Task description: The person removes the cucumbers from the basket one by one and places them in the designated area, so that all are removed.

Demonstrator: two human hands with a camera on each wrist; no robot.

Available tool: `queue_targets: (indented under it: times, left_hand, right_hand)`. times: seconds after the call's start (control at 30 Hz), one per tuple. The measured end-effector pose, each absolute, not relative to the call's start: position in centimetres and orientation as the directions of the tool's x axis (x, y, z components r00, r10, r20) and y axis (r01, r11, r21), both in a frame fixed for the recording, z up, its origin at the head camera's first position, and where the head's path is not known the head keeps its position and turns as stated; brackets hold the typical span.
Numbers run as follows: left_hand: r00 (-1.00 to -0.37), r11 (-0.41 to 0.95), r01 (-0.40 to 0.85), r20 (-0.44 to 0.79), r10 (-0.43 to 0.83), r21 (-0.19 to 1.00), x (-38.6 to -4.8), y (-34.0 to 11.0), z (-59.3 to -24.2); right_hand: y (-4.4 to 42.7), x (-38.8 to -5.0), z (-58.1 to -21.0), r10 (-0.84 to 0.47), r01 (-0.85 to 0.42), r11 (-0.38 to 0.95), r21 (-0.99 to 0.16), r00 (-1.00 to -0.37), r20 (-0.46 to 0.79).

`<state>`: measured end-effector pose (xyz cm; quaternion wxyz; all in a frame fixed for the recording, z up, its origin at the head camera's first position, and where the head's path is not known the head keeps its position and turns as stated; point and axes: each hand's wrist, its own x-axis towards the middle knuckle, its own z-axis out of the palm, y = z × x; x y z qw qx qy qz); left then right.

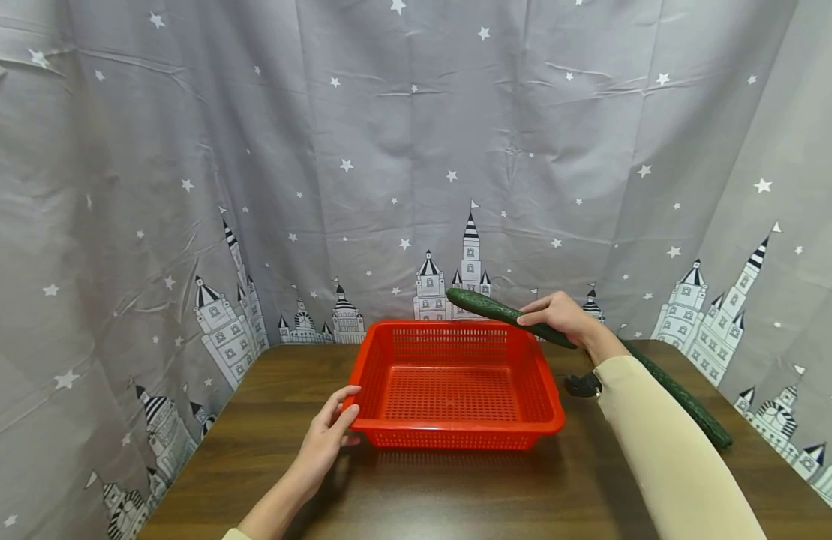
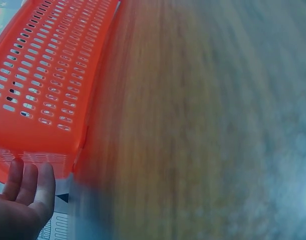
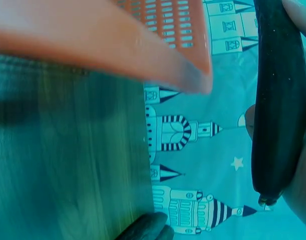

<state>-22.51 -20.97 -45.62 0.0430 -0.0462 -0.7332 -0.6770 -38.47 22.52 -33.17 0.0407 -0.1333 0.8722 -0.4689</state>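
A red slotted plastic basket [image 1: 456, 426] stands on the wooden table, with nothing seen inside it. At its left front corner my left hand [image 1: 329, 429] holds the rim; the left wrist view shows several fingers [image 2: 28, 182] against the outer wall. My right hand [image 1: 557, 319] grips a long dark green cucumber [image 1: 486, 306] from above, holding it aslant over the basket's back right corner. In the right wrist view the held cucumber [image 3: 279, 100] is close up, its stem end down. Another cucumber [image 1: 686, 401] lies on the table, partly hidden by my right forearm.
A grey curtain [image 1: 416, 135] with stars and castles hangs behind the wooden table [image 1: 253, 450] and along both sides. Against my right cuff is a small black object [image 1: 582, 385]. Dark rounded ends [image 3: 145, 227] show low in the right wrist view.
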Motion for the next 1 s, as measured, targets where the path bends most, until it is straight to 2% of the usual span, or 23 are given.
queue_targets:
  times: [0.47,1.0]
  left_hand:
    - [-0.994,0.058,0.111,0.11,0.022,0.992,-22.6,-20.5,-45.1]
    - [-0.994,0.055,0.113,0.112,0.02,0.992,-22.6,-20.3,-44.9]
  right_hand:
    - [26.3,-37.2,-33.7,-0.137,-0.151,0.534,-0.832,-0.986,0.091]
    - [29.8,-35.0,-34.9,0.065,-0.023,0.566,-0.824,-0.995,0.072]
